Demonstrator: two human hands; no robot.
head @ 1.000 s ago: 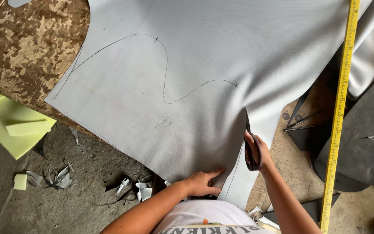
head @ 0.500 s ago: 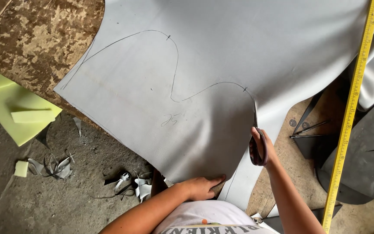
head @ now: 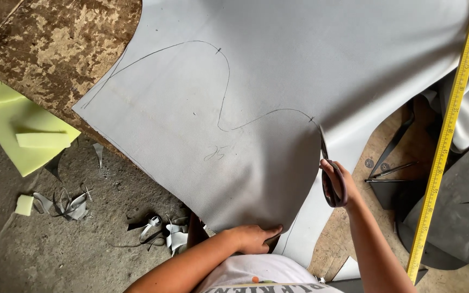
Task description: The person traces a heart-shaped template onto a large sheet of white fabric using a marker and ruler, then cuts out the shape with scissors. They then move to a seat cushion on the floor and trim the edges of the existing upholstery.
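A large grey sheet of material point(head: 278, 76) lies over a worn wooden table, with a curved pencil line drawn across it. My right hand point(head: 336, 182) grips a pair of scissors point(head: 324, 152) whose blades point up along the cut, close to the end of the drawn curve. My left hand point(head: 251, 237) presses on the near edge of the partly cut grey flap point(head: 245, 179), holding it flat.
A yellow measuring tape point(head: 446, 141) runs down the right side. Yellow-green foam pieces point(head: 17, 133) lie at the left. Grey offcuts point(head: 66, 203) litter the concrete floor. Dark sheets and metal tools point(head: 386, 171) sit at the right.
The scissors have advanced up the cut toward the drawn curve, lengthening the slit. My left hand stays on the flap's near edge. The view has shifted slightly.
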